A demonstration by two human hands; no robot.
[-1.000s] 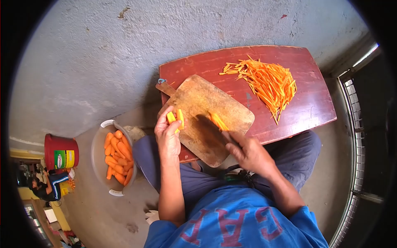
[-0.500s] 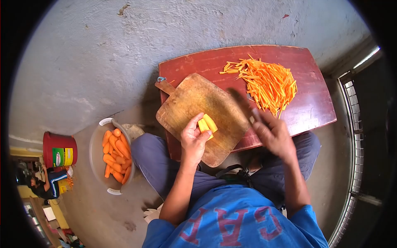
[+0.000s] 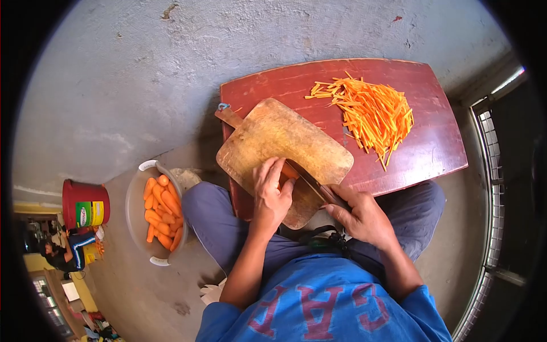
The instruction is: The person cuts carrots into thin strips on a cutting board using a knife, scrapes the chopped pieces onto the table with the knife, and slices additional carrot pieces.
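A worn wooden cutting board (image 3: 285,134) lies at a slant over the near left part of the red table. On its near half, my left hand (image 3: 271,194) is curled over a piece of carrot (image 3: 289,172), pressing it to the board and hiding part of it. My right hand (image 3: 364,216) grips the handle of a knife (image 3: 310,181). The dark blade slants up and left, close against the right side of the carrot; whether it has cut in I cannot tell. A heap of carrot sticks (image 3: 379,117) rests on the table right of the board.
The red table (image 3: 433,137) stands against a rough blue wall. A grey tub (image 3: 133,208) of whole peeled carrots is on the floor to my left, with a red bucket (image 3: 85,202) beyond. Another person (image 3: 62,251) sits at far left. A metal grille (image 3: 491,188) runs along the right.
My right hand has brought the knife left and down to the carrot. My left hand has turned over, from holding the carrot pieces up to pressing carrot on the board.
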